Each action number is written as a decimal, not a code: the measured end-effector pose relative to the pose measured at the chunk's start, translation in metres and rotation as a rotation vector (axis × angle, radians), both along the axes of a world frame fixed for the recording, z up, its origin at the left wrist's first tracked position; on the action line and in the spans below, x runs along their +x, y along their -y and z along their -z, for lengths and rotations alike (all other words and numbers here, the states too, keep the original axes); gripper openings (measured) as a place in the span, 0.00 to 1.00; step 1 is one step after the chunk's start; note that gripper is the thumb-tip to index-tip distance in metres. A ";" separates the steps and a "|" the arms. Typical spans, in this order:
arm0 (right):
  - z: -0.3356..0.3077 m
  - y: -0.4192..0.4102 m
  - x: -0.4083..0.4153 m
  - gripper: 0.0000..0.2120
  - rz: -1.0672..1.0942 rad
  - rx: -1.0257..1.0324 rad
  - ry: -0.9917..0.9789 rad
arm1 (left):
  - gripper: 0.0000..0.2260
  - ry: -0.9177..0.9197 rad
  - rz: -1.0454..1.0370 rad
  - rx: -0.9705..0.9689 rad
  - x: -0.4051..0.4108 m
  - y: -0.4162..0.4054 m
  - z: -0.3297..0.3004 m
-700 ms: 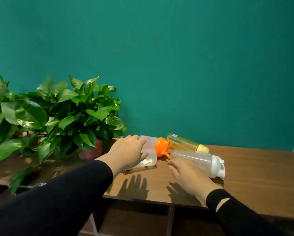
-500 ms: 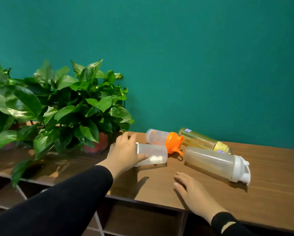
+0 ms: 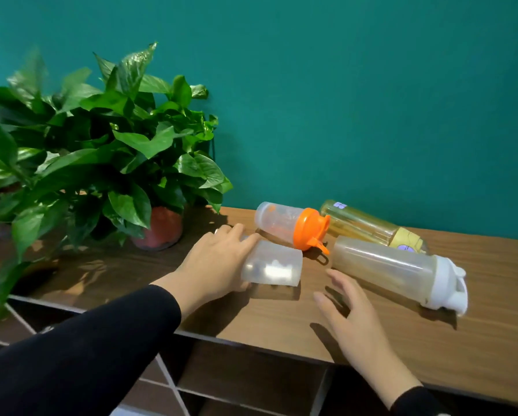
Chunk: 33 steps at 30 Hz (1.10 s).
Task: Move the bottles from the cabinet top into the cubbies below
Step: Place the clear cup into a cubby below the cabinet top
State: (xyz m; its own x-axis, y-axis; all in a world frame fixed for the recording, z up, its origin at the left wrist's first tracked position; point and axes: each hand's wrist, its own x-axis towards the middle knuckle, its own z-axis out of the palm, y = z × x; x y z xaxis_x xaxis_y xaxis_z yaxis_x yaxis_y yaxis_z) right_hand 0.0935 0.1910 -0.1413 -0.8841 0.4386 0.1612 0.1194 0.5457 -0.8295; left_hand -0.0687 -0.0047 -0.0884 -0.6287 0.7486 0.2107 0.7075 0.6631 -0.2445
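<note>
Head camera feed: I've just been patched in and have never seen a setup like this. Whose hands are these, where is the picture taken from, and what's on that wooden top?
There is no machine here. A person wears one wide-angle camera on the head, looking forward and down, so the two arms in black sleeves are the wearer's own.

The left hand is wrapped over a small frosted bottle lying on its side on the wooden cabinet top. The right hand is open and holds nothing; it hovers close to the large bottle with the white lid.

Behind those lie a clear bottle with an orange lid and a yellowish bottle, both on their sides near the green wall. A potted plant stands on the left. Open cubbies show under the top's front edge.
</note>
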 end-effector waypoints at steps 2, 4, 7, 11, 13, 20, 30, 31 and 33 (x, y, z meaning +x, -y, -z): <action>-0.018 -0.001 -0.001 0.31 -0.057 -0.089 -0.045 | 0.32 -0.073 0.122 0.038 0.021 0.017 -0.008; -0.038 0.005 -0.001 0.38 -0.231 -0.076 0.074 | 0.35 -0.113 0.244 0.043 0.043 0.035 -0.015; -0.064 0.032 0.009 0.41 -0.561 -0.122 0.239 | 0.33 -0.177 0.414 0.046 0.078 0.056 -0.019; -0.062 0.075 0.033 0.34 -0.679 -0.310 0.245 | 0.30 -0.118 0.603 0.156 0.109 0.089 -0.010; -0.042 0.091 0.046 0.40 -0.609 -0.367 0.242 | 0.33 0.021 0.568 0.336 0.124 0.114 0.005; 0.040 0.141 0.059 0.52 -0.516 -0.451 0.359 | 0.40 1.025 -0.242 1.304 0.203 0.142 0.115; 0.111 0.165 -0.010 0.38 -0.354 -0.341 0.374 | 0.36 1.185 -0.415 1.255 0.117 0.111 0.186; 0.117 0.164 -0.017 0.36 -0.344 -0.337 0.398 | 0.36 1.176 -0.434 1.251 0.110 0.108 0.189; 0.133 0.162 -0.032 0.30 -0.333 -0.272 0.435 | 0.37 1.165 -0.503 1.229 0.099 0.101 0.190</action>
State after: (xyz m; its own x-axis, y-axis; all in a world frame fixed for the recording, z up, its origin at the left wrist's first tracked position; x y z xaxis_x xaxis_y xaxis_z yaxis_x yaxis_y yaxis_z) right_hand 0.0620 0.0289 -0.2746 -0.9403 0.1017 -0.3247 0.3381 0.3870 -0.8579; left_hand 0.0301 -0.1057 -0.2787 -0.9469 0.2212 -0.2334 -0.1771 0.2471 0.9527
